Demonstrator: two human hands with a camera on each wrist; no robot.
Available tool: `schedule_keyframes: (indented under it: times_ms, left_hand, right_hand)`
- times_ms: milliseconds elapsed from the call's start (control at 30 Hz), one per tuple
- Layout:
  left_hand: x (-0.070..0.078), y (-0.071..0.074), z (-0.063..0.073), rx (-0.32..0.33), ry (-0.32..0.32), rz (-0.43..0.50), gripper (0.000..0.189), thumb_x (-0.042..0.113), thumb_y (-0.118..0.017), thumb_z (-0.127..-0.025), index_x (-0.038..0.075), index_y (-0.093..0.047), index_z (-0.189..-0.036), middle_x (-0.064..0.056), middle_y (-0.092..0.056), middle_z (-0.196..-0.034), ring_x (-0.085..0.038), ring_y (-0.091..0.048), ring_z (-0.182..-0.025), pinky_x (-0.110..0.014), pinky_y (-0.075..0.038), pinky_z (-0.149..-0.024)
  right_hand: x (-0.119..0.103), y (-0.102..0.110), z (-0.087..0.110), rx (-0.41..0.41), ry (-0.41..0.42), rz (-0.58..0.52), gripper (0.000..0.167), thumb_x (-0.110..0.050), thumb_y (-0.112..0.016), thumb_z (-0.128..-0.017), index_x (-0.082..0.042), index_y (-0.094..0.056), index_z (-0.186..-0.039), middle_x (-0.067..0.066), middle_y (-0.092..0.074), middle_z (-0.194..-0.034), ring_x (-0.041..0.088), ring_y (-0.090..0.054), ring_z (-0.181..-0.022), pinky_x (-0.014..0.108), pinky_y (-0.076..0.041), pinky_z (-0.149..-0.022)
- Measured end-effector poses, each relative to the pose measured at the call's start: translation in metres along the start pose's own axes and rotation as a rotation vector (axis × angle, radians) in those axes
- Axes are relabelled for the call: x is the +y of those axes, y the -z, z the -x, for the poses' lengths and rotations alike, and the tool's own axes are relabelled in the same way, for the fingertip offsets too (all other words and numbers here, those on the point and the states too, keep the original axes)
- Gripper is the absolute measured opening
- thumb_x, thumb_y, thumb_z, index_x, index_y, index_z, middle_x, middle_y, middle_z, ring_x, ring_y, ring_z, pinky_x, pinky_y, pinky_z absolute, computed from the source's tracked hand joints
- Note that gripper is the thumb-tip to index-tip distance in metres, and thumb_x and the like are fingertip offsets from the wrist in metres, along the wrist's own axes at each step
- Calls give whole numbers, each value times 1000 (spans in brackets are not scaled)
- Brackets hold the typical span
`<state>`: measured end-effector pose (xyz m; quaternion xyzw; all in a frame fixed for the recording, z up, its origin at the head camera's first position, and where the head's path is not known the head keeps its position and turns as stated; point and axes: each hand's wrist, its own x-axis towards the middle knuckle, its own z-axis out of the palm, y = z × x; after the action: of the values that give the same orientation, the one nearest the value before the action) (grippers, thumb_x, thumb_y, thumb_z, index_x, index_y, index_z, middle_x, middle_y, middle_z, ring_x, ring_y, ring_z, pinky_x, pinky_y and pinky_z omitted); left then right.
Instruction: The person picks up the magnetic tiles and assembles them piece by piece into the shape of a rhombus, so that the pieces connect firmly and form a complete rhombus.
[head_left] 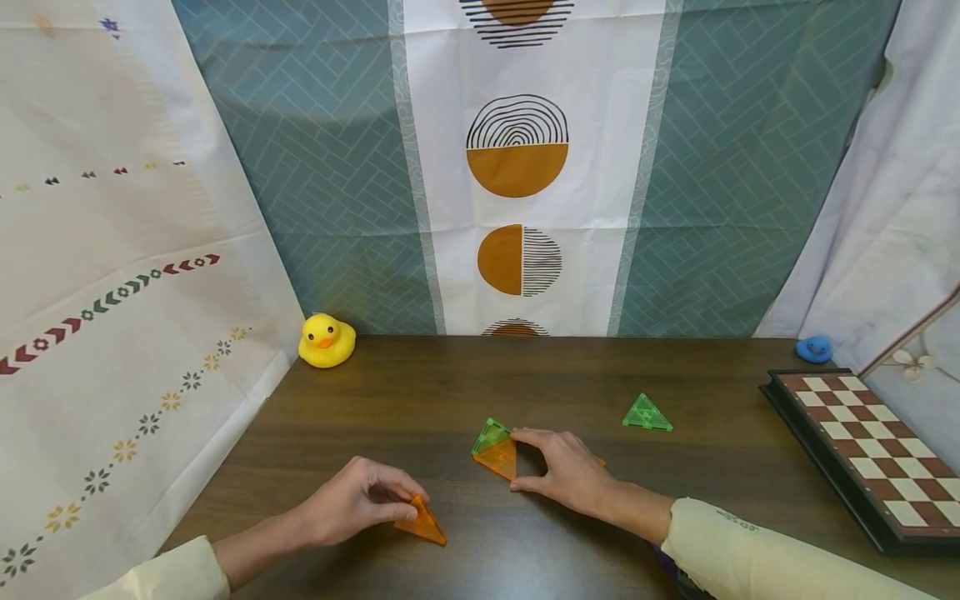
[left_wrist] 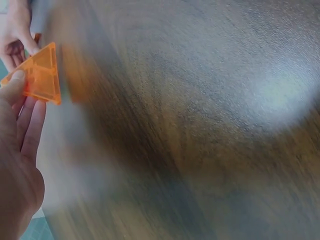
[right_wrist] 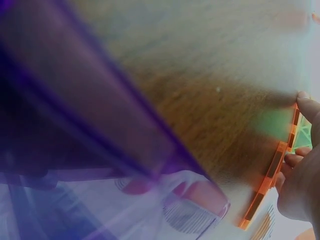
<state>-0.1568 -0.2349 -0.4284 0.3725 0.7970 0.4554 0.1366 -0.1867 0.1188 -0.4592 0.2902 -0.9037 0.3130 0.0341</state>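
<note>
My left hand (head_left: 356, 504) pinches an orange triangular magnetic tile (head_left: 423, 523) between thumb and fingers, above the near part of the table. In the left wrist view this translucent tile (left_wrist: 45, 75) shows its face. Farther right, my right hand (head_left: 566, 471) grips a second orange triangular tile (head_left: 498, 458) on the table, thumb at its near corner and a finger at its far one. A green triangular tile (head_left: 491, 433) lies against that tile's far side. Another orange tile (head_left: 602, 461) peeks out behind the right hand, mostly hidden; in the right wrist view orange tiles (right_wrist: 265, 185) appear edge-on.
A separate green triangular tile (head_left: 647, 414) lies beyond the right hand. A chessboard (head_left: 870, 450) stands at the right, with a small blue duck (head_left: 814, 349) behind it. A yellow rubber duck (head_left: 326, 340) sits back left. A translucent purple object (right_wrist: 100, 100) is close by the right wrist.
</note>
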Motion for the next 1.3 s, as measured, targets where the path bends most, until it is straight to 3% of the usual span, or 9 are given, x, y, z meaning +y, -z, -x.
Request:
schedule_keyframes:
  times_ms: [333,1300]
  left_hand:
    - [3,0,-11,64,46,-66,19,21,-79,-98,15,-80,-117,8,-80,-106,-13,-75,-93,-30,-63,-83]
    - [-1,-39,-58,188,-87,-178,18,12,-82,-94,18,-81,-110,12,-79,-102,-5,-75,-92,-27,-62,-84]
  right_hand:
    - [0,0,0,-5,-3,-1,65,-32,-93,-84,-3,-69,-138,14,-68,-141,36,-66,-127,55,-54,-103]
    - [1,1,0,-23,-13,-15,65,-33,-92,-86,-5,-68,-139,15,-66,-143,35,-65,-129,54,-54,-104]
